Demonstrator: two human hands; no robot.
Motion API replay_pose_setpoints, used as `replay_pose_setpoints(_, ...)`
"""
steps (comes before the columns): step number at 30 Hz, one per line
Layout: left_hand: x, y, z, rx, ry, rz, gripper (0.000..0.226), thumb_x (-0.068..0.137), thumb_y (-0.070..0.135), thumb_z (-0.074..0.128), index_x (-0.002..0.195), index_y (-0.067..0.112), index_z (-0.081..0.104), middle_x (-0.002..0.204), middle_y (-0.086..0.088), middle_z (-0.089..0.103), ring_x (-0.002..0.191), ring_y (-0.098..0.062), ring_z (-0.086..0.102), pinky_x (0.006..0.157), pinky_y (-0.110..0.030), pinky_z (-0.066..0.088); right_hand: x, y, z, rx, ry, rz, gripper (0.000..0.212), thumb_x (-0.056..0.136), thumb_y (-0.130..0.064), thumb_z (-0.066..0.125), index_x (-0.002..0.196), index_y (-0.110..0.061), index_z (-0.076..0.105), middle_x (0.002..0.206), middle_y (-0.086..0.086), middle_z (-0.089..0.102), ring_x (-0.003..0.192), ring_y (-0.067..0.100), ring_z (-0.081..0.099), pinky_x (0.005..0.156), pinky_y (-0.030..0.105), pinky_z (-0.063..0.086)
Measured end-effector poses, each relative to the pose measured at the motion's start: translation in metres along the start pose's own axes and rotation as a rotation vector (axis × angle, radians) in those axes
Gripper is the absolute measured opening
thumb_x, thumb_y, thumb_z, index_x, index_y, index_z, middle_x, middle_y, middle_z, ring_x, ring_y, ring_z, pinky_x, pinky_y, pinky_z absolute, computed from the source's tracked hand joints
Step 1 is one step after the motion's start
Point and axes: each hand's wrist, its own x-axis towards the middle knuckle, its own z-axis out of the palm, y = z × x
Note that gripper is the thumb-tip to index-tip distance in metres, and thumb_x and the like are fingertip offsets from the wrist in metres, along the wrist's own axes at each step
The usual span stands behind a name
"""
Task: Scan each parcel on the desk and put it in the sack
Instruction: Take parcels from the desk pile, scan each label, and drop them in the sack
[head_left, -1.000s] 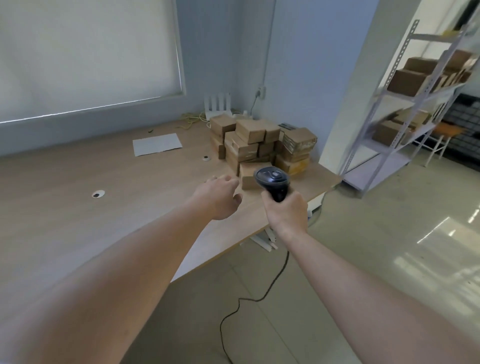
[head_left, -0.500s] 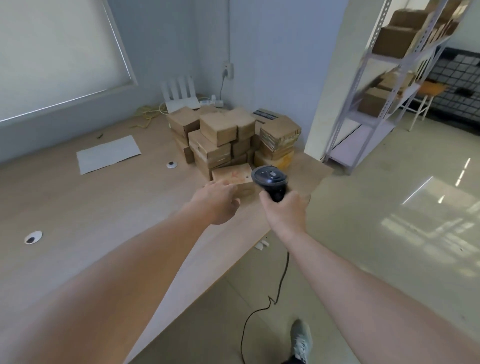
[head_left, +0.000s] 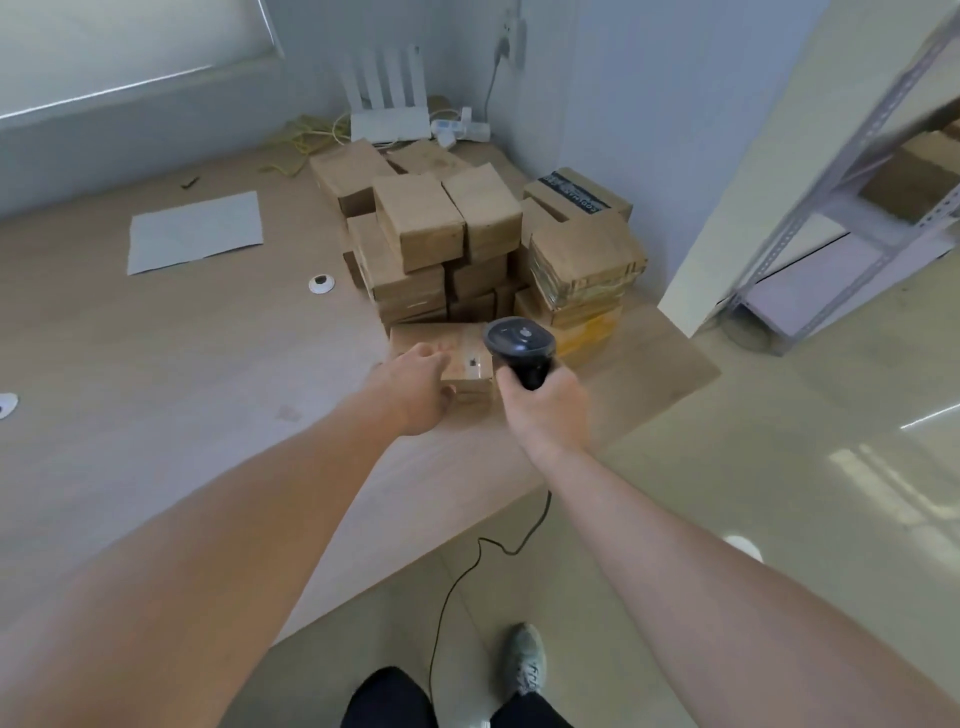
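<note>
The nearest parcel (head_left: 447, 358) lies flat on the desk (head_left: 156, 395), at the near foot of the stack of parcels (head_left: 467, 244) and touching its lowest boxes. Its long axis runs left to right, roughly parallel to the near desk edge. The left hand (head_left: 410, 387) is laid against the parcel's left end, with the fingers reaching over the near left corner; whether they are curled round the box or only pressed to it cannot be told, since the fingertips are hidden behind the hand and blurred. The right hand (head_left: 543, 410) is wrapped firmly round the handle of the scanner (head_left: 519, 348), whose head is held just above the parcel's right end and aimed far and down. The scanner's cable (head_left: 467, 566) hangs off the near desk edge to the floor.

The parcel is thus bracketed: left hand at its left end, scanner at its right. A lift is best judged to fall to the left hand, which is the free and touching one, with the label face turned towards the scanner head. No sack is seen in this view.
</note>
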Motion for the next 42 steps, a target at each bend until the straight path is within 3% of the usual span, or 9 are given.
replay_pose_setpoints(5, 0.046, -0.006, 0.007, -0.013, -0.026, -0.030, 0.052, 0.100, 0.037, 0.061, 0.148, 0.023, 0.045, 0.150, -0.004, 0.045, 0.131, -0.033, 0.049, 0.100, -0.045, 0.045, 0.043, 0.008, 0.008, -0.037, -0.050, 0.037, 0.021, 0.094, -0.041, 0.075, 0.104, -0.025, 0.070, 0.091, -0.008, 0.069, 0.085, 0.009, 0.065, 0.067, 0.022, 0.047)
replay_pose_setpoints(9, 0.084, -0.017, 0.020, -0.016, -0.050, -0.006, 0.062, 0.096, 0.033, 0.069, 0.151, 0.023, 0.043, 0.160, -0.002, 0.035, 0.139, -0.032, 0.044, 0.106, -0.043, 0.045, 0.065, 0.019, 0.020, -0.063, -0.050, 0.067, 0.017, 0.093, -0.041, 0.076, 0.096, -0.026, 0.068, 0.084, -0.015, 0.066, 0.078, -0.002, 0.060, 0.063, 0.018, 0.044)
replay_pose_setpoints(14, 0.126, -0.033, 0.036, 0.024, -0.110, 0.054, 0.084, 0.090, 0.036, 0.075, 0.159, 0.035, 0.027, 0.169, -0.002, 0.015, 0.153, -0.037, 0.024, 0.119, -0.050, 0.037, 0.081, 0.034, 0.036, -0.086, -0.007, 0.143, 0.016, 0.092, -0.037, 0.075, 0.087, -0.023, 0.068, 0.080, -0.009, 0.068, 0.075, 0.002, 0.063, 0.060, 0.022, 0.045)
replay_pose_setpoints(19, 0.149, -0.044, 0.041, 0.100, -0.202, 0.085, 0.098, 0.089, 0.022, 0.074, 0.162, 0.044, 0.012, 0.173, -0.006, 0.000, 0.156, -0.037, 0.015, 0.122, -0.049, 0.031, 0.095, 0.040, 0.049, -0.115, 0.028, 0.243, 0.022, 0.090, -0.039, 0.074, 0.085, -0.020, 0.066, 0.081, -0.003, 0.069, 0.074, 0.014, 0.065, 0.064, 0.031, 0.050)
replay_pose_setpoints(22, 0.155, -0.048, 0.045, 0.176, -0.136, 0.115, 0.102, 0.084, 0.025, 0.078, 0.160, 0.050, 0.015, 0.168, -0.010, 0.013, 0.149, -0.037, 0.021, 0.120, -0.049, 0.031, 0.101, 0.041, 0.057, -0.135, 0.039, 0.268, 0.022, 0.089, -0.041, 0.074, 0.086, -0.021, 0.066, 0.083, -0.003, 0.069, 0.076, 0.014, 0.065, 0.072, 0.034, 0.053)
replay_pose_setpoints(27, 0.152, -0.053, 0.048, 0.137, -0.103, 0.093, 0.106, 0.072, 0.057, 0.084, 0.154, 0.060, 0.017, 0.153, -0.006, 0.022, 0.139, -0.036, 0.027, 0.117, -0.050, 0.034, 0.105, 0.034, 0.060, -0.137, 0.030, 0.247, 0.016, 0.091, -0.038, 0.074, 0.086, -0.025, 0.066, 0.082, -0.006, 0.069, 0.075, 0.006, 0.063, 0.068, 0.030, 0.047)
replay_pose_setpoints(33, 0.140, -0.056, 0.056, 0.115, -0.183, 0.062, 0.124, 0.065, 0.055, 0.086, 0.155, 0.060, 0.000, 0.151, -0.009, 0.021, 0.134, -0.034, 0.033, 0.111, -0.047, 0.039, 0.107, 0.029, 0.053, -0.122, 0.004, 0.210, 0.014, 0.092, -0.036, 0.074, 0.088, -0.026, 0.065, 0.082, -0.008, 0.068, 0.075, 0.004, 0.063, 0.059, 0.025, 0.045)
replay_pose_setpoints(36, 0.131, -0.052, 0.058, 0.077, -0.195, 0.020, 0.124, 0.064, 0.060, 0.086, 0.155, 0.059, 0.002, 0.140, -0.004, 0.030, 0.121, -0.031, 0.037, 0.101, -0.044, 0.047, 0.108, 0.029, 0.046, -0.120, -0.018, 0.178, 0.013, 0.093, -0.036, 0.073, 0.088, -0.025, 0.065, 0.082, -0.008, 0.068, 0.075, 0.003, 0.063, 0.060, 0.025, 0.045)
replay_pose_setpoints(42, 0.099, -0.040, 0.063, 0.003, -0.154, -0.106, 0.118, 0.064, 0.067, 0.082, 0.155, 0.053, 0.007, 0.139, -0.008, 0.036, 0.124, -0.034, 0.040, 0.095, -0.047, 0.050, 0.100, 0.026, 0.031, -0.122, -0.083, 0.108, 0.017, 0.092, -0.038, 0.074, 0.085, -0.029, 0.062, 0.082, -0.011, 0.067, 0.077, 0.001, 0.062, 0.069, 0.029, 0.048)
